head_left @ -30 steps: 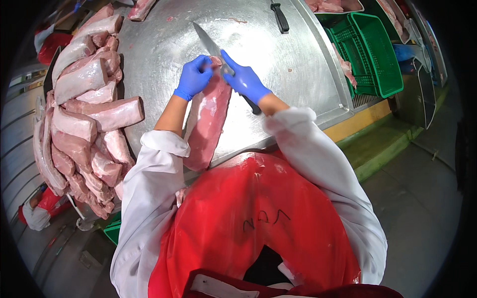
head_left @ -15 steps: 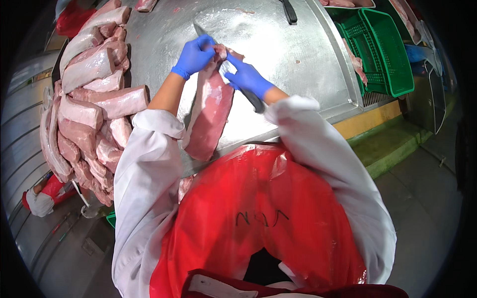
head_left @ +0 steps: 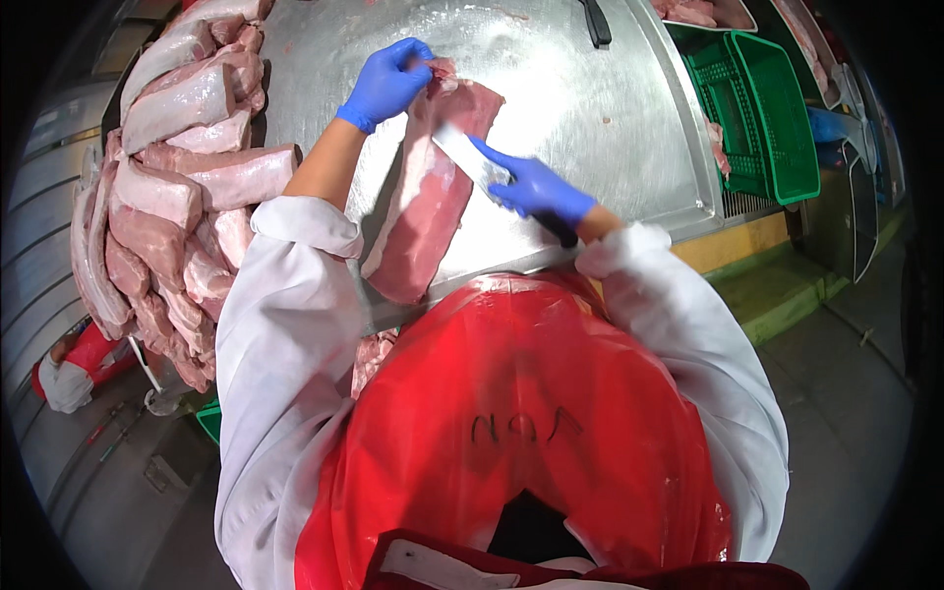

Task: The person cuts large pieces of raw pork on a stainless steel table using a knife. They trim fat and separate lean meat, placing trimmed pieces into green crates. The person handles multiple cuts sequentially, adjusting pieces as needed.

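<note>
A long pink slab of meat [head_left: 426, 231] lies on the steel work surface [head_left: 334, 69]. My left hand [head_left: 386, 84], in a blue glove, is closed on a ragged flap [head_left: 442, 67] at the slab's far end. My right hand [head_left: 539, 187], also gloved in blue, grips a knife [head_left: 467, 155] with a black handle. Its broad blade points up and left over the slab's right side and looks blurred, so I cannot tell whether it touches the meat.
A heap of pork cuts [head_left: 172, 206] fills the left side. Another black-handled knife [head_left: 596, 25] lies at the top. On the right are a green crate [head_left: 782, 118] and a tray of meat [head_left: 688, 12]. A co-worker [head_left: 69, 374] is at lower left.
My left hand has moved up, away from me, with the flap of meat. My right hand has drawn down and right with the knife, whose blade has swung lower across the slab.
</note>
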A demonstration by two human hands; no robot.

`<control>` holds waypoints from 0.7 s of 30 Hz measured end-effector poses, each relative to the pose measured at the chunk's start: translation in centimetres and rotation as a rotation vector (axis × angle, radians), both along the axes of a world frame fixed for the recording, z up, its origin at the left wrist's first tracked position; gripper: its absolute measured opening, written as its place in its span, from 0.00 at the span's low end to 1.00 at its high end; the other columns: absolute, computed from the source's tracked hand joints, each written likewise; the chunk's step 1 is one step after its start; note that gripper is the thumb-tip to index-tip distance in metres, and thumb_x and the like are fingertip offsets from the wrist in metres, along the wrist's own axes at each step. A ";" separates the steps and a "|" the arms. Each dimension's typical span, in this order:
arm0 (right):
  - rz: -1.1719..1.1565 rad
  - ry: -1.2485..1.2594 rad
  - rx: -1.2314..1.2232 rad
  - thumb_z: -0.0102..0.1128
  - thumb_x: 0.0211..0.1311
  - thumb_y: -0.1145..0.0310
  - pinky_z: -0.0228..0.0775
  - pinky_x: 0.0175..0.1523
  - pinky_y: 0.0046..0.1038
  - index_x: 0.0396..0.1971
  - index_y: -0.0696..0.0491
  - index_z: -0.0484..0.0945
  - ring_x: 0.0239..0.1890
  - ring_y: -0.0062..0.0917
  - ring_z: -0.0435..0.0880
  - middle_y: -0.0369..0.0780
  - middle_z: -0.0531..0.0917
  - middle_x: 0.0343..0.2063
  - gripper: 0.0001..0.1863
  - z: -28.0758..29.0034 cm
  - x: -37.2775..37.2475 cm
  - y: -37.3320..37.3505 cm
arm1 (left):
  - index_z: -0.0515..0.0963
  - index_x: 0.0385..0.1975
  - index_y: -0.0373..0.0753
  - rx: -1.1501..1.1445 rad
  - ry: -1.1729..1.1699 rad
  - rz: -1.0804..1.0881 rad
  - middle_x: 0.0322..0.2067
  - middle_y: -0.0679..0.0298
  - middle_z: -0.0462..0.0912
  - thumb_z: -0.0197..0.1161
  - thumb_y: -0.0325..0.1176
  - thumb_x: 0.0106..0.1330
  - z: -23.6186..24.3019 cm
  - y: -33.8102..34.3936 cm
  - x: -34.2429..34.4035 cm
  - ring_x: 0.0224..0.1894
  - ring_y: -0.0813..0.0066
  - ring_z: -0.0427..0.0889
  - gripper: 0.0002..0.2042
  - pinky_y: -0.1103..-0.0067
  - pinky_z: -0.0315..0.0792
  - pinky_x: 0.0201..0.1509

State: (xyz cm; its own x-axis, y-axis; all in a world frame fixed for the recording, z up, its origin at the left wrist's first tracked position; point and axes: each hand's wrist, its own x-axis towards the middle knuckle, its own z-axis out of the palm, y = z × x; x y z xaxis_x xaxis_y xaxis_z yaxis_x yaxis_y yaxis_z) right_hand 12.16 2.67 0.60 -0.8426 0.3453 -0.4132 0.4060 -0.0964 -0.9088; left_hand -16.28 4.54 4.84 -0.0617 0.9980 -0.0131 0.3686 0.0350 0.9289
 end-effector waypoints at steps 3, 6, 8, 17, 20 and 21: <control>-0.010 -0.074 0.069 0.53 0.68 0.66 0.74 0.24 0.23 0.74 0.36 0.52 0.17 0.19 0.75 0.37 0.78 0.21 0.36 0.1 -4.7 3.0 | 0.77 0.34 0.36 0.000 0.010 -0.108 0.28 0.72 0.78 0.59 0.28 0.63 0.1 0.8 1.7 0.31 0.86 0.74 0.04 0.84 0.71 0.37; 0.022 -0.062 0.045 0.53 0.65 0.69 0.73 0.24 0.22 0.74 0.35 0.51 0.17 0.17 0.74 0.36 0.79 0.22 0.39 1.2 -4.9 1.9 | 0.77 0.33 0.36 0.051 0.079 0.002 0.26 0.71 0.77 0.61 0.30 0.61 0.8 0.6 0.1 0.30 0.85 0.72 0.05 0.82 0.71 0.36; 0.088 -0.067 -0.014 0.52 0.65 0.70 0.72 0.24 0.20 0.73 0.30 0.53 0.18 0.17 0.74 0.34 0.77 0.21 0.38 1.2 -0.1 -0.1 | 0.77 0.32 0.36 0.104 -0.007 0.067 0.25 0.69 0.77 0.62 0.31 0.60 0.7 0.3 -1.2 0.28 0.84 0.72 0.06 0.81 0.72 0.35; 0.224 -0.152 0.042 0.53 0.63 0.69 0.74 0.25 0.23 0.73 0.27 0.52 0.21 0.19 0.76 0.36 0.76 0.19 0.40 3.4 -1.7 -0.2 | 0.75 0.29 0.37 0.085 -0.148 0.064 0.25 0.66 0.80 0.56 0.23 0.62 3.5 -0.1 -0.7 0.29 0.77 0.81 0.02 0.78 0.74 0.32; 0.254 -0.148 0.005 0.50 0.62 0.72 0.74 0.26 0.22 0.72 0.24 0.52 0.18 0.17 0.75 0.35 0.78 0.21 0.40 3.8 1.5 -1.5 | 0.75 0.28 0.37 0.131 -0.015 0.083 0.25 0.67 0.80 0.55 0.22 0.62 4.6 -1.2 -1.3 0.30 0.81 0.79 0.03 0.81 0.73 0.33; 0.262 -0.166 0.041 0.50 0.63 0.74 0.75 0.26 0.21 0.73 0.26 0.53 0.17 0.16 0.75 0.36 0.79 0.21 0.40 4.0 0.6 -1.2 | 0.74 0.28 0.37 0.120 0.059 0.074 0.25 0.67 0.80 0.55 0.22 0.62 5.4 -1.6 -1.2 0.29 0.81 0.79 0.03 0.81 0.73 0.33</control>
